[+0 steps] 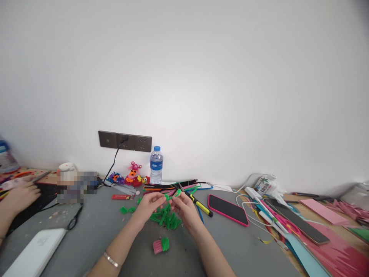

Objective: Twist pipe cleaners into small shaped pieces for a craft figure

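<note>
My left hand point(153, 206) and my right hand point(183, 207) are raised close together over the grey table, fingertips pinched. Between them is a short green pipe cleaner point(178, 192), bent or curled at its ends; its middle is partly hidden by the fingers. Below lies a heap of folded green pipe cleaner pieces point(170, 221). Nearer to me sits a small pink-and-green pipe cleaner bundle point(160, 245). Just beyond my right hand rests a yellow-and-black handled tool point(203, 205), apparently pliers. Long black, orange and pink pipe cleaners point(165, 187) lie behind my hands.
A water bottle point(156, 166) stands by the wall, beside small fuzzy figures point(133, 173). A pink-cased phone point(227, 209) lies right, near cables and pink scissors point(290, 227). A white power bank point(36, 252) is front left. Another person's hand point(23, 198) is at far left.
</note>
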`<state>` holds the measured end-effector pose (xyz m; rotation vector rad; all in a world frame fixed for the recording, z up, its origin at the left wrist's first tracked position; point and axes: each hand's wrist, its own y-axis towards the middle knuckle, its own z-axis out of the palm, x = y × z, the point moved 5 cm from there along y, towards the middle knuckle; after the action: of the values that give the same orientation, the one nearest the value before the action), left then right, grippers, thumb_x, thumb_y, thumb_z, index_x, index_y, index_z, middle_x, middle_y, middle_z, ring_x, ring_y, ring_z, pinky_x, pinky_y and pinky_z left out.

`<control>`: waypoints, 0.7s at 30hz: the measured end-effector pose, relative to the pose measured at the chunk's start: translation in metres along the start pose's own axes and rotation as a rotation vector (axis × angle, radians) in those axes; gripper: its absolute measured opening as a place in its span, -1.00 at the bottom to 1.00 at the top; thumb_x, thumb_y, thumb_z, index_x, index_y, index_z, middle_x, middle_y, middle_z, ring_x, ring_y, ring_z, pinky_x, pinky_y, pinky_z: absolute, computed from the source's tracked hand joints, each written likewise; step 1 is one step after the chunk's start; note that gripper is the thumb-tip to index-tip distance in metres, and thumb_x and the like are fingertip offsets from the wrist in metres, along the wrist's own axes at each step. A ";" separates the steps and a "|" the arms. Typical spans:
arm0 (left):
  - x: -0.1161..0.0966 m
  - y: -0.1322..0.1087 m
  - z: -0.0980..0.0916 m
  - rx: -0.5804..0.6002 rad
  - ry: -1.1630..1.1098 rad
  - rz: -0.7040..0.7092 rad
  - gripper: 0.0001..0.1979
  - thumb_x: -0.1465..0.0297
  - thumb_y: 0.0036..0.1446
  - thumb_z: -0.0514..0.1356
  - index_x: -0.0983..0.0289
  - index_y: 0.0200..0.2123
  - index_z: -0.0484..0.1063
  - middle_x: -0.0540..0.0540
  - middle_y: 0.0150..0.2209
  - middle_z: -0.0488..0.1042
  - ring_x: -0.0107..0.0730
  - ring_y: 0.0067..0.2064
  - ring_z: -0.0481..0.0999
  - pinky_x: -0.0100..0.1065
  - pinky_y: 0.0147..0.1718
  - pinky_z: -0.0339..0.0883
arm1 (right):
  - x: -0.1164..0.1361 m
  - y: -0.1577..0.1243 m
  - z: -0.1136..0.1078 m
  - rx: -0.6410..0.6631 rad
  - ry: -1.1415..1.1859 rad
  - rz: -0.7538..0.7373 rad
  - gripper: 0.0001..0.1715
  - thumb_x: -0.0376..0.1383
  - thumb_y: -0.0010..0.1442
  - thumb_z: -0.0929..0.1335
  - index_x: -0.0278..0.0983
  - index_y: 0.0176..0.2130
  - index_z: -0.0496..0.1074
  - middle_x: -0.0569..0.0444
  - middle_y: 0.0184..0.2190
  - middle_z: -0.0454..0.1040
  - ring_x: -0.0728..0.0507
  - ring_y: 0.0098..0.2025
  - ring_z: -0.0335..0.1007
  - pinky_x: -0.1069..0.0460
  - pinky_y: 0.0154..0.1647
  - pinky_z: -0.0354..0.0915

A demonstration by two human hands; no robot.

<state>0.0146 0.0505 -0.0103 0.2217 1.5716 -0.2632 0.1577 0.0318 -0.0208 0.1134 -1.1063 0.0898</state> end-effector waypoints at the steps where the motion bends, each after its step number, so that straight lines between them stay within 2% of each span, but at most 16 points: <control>1: 0.000 0.000 0.000 0.005 0.007 -0.002 -0.61 0.08 -0.05 0.28 0.32 -0.37 0.51 -0.04 -0.59 0.38 -0.53 -0.58 0.23 -0.49 -0.60 0.05 | -0.001 0.000 0.000 0.007 -0.009 -0.001 -0.69 -0.11 -0.01 0.49 -0.27 -0.40 0.44 0.15 -0.53 0.46 0.02 -0.55 0.27 0.13 -0.50 0.17; 5: 0.001 0.000 0.000 0.010 0.010 0.018 -0.62 0.10 -0.02 0.27 0.32 -0.33 0.49 -0.06 -0.60 0.35 -0.53 -0.58 0.22 -0.50 -0.60 0.05 | -0.004 0.002 -0.001 0.006 -0.045 -0.016 -0.69 -0.11 -0.02 0.49 -0.27 -0.40 0.44 0.19 -0.57 0.38 0.02 -0.55 0.22 0.13 -0.50 0.14; 9: -0.002 -0.001 0.002 0.010 -0.070 0.085 -0.65 0.18 -0.05 0.31 0.28 -0.25 0.43 -0.04 -0.46 0.40 -0.50 -0.49 0.30 -0.52 -0.59 0.08 | -0.006 0.003 -0.002 0.031 -0.082 -0.032 -0.69 -0.10 0.02 0.47 -0.28 -0.33 0.45 0.19 -0.56 0.33 0.02 -0.53 0.22 0.13 -0.48 0.15; 15: -0.005 -0.003 0.006 0.052 -0.037 0.100 -0.71 0.21 -0.06 0.32 0.28 -0.34 0.40 -0.10 -0.54 0.31 -0.54 -0.51 0.24 -0.53 -0.56 0.08 | -0.004 0.002 0.000 0.021 -0.103 -0.047 -0.68 -0.09 0.04 0.45 -0.27 -0.43 0.37 0.21 -0.59 0.28 0.02 -0.54 0.20 0.12 -0.48 0.15; 18: -0.005 -0.002 0.004 0.045 0.000 0.105 -0.69 0.16 -0.01 0.28 0.29 -0.32 0.43 -0.06 -0.49 0.36 -0.53 -0.51 0.24 -0.52 -0.56 0.08 | 0.001 0.001 0.001 0.019 -0.134 -0.061 -0.64 -0.06 0.04 0.44 -0.26 -0.46 0.33 0.22 -0.61 0.28 0.02 -0.56 0.18 0.12 -0.49 0.14; 21: -0.005 -0.001 -0.001 0.012 0.017 0.100 -0.63 0.08 0.04 0.20 0.30 -0.33 0.44 -0.02 -0.47 0.38 -0.51 -0.51 0.24 -0.50 -0.59 0.08 | 0.004 -0.001 0.004 0.067 -0.239 -0.041 -0.62 -0.06 0.03 0.45 -0.26 -0.47 0.31 0.26 -0.66 0.22 0.05 -0.61 0.08 0.13 -0.56 0.04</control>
<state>0.0136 0.0504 -0.0054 0.3116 1.5709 -0.1938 0.1562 0.0304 -0.0154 0.2108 -1.3391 0.0776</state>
